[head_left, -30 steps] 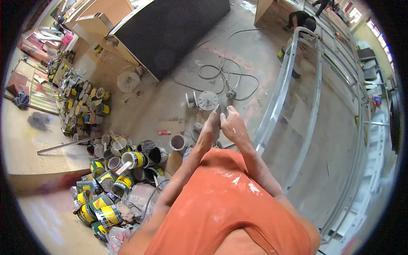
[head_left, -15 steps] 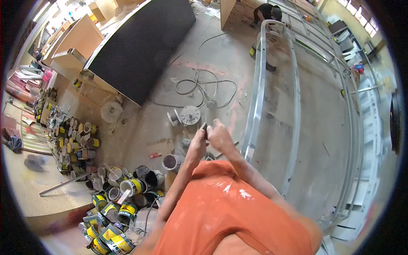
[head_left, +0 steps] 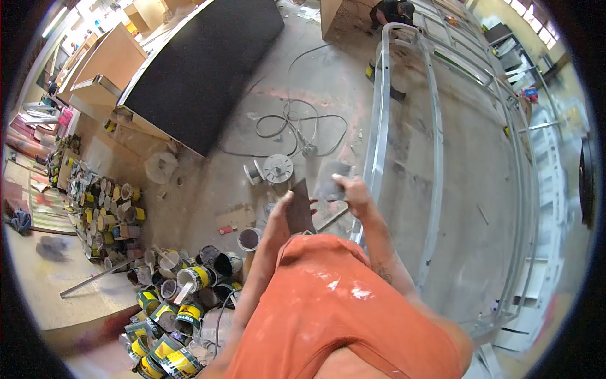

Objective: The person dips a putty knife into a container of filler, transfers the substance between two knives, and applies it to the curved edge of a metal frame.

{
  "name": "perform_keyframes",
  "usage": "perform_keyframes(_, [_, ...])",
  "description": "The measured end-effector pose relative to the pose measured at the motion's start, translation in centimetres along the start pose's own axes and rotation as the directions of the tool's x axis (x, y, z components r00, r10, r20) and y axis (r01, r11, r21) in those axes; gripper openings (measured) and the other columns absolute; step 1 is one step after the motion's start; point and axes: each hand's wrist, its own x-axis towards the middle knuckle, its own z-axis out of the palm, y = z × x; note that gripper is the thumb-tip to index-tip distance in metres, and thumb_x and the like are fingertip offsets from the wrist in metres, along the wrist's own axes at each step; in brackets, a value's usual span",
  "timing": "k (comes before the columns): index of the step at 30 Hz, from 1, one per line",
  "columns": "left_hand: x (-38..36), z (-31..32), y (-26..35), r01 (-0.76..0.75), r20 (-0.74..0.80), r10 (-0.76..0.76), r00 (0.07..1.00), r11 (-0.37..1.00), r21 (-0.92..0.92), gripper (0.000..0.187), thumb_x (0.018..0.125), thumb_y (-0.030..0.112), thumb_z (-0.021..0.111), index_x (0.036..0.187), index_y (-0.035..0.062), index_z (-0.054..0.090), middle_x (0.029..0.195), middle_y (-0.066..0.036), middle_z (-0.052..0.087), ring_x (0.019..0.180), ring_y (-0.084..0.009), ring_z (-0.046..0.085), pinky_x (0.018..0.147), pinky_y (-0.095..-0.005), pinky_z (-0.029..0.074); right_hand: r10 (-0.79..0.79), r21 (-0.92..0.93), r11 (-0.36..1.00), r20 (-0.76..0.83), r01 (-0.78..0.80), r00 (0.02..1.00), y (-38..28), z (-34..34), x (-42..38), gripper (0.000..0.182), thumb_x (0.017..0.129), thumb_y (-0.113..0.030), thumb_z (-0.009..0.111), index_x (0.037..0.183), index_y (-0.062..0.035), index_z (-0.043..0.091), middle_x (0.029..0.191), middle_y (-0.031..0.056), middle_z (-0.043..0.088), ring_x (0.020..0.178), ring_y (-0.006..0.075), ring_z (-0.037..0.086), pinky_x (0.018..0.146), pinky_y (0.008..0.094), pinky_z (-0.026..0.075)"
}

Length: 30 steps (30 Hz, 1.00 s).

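Note:
My left hand (head_left: 279,213) is closed on a dark brown rectangular sheet (head_left: 300,210) that looks like sandpaper. It hangs in front of my orange shirt (head_left: 341,284). To its right, my right hand (head_left: 357,194) pinches a greyer piece of sandpaper (head_left: 328,180), blurred by motion. A gap separates the two pieces. Beyond my hands, on the dusty floor, lie a cable reel (head_left: 278,168) and a loosely looped cable (head_left: 287,126).
Stacked paint cans (head_left: 177,316) and an open bucket (head_left: 249,239) stand at left. A metal frame (head_left: 381,126) runs along the right. A large black panel (head_left: 202,76) lies at upper left. Another person (head_left: 392,12) crouches at the top.
My hands were close together, with a thin dark edge between them. Now they are apart, the right one further right, each with a sheet showing. The view has shifted slightly.

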Motion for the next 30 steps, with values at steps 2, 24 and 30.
perform_keyframes(2, [-0.5, 0.6, 1.9, 0.069, 0.119, -0.048, 0.992, 0.981, -0.181, 0.048, 0.094, 0.037, 0.047, 0.126, 0.0027, 0.055, 0.119, -0.015, 0.064, 0.102, -0.0294, 0.065, 0.094, -0.0434, 0.051, 0.025, 0.282, 0.959, -0.031, -0.016, 0.999, -1.6, -0.7, -1.9, 0.03, 0.09, -0.027, 0.06, 0.1, 0.0012, 0.062, 0.081, 0.0098, 0.068, 0.062, 0.0177, 0.064, 0.056, 0.0328, 0.052])
perform_keyframes(24, [0.6, 2.7, 1.1, -0.119, -0.087, 0.114, 0.99, 0.991, -0.053, 0.027, 0.092, 0.021, 0.05, 0.105, 0.0004, 0.062, 0.095, -0.007, 0.067, 0.083, -0.0173, 0.066, 0.078, -0.0319, 0.054, -0.37, -0.788, 0.238, 0.467, 0.568, 0.803, 3.9, -0.5, -4.1, 0.031, 0.097, -0.027, 0.054, 0.109, 0.0019, 0.061, 0.093, 0.0144, 0.069, 0.088, 0.0326, 0.067, 0.075, 0.04, 0.051])
perform_keyframes(30, [-0.1, 1.6, 1.8, -0.029, -0.162, -0.015, 0.987, 0.964, -0.264, 0.03, 0.092, 0.02, 0.05, 0.109, -0.0019, 0.062, 0.097, -0.009, 0.067, 0.084, -0.0187, 0.066, 0.081, -0.0325, 0.053, -0.509, -0.549, 0.741, -0.083, 0.386, 0.857, 3.5, 3.1, -5.4, 0.031, 0.084, -0.006, 0.062, 0.113, 0.0016, 0.057, 0.099, 0.0247, 0.064, 0.091, 0.0469, 0.06, 0.081, 0.0436, 0.051])
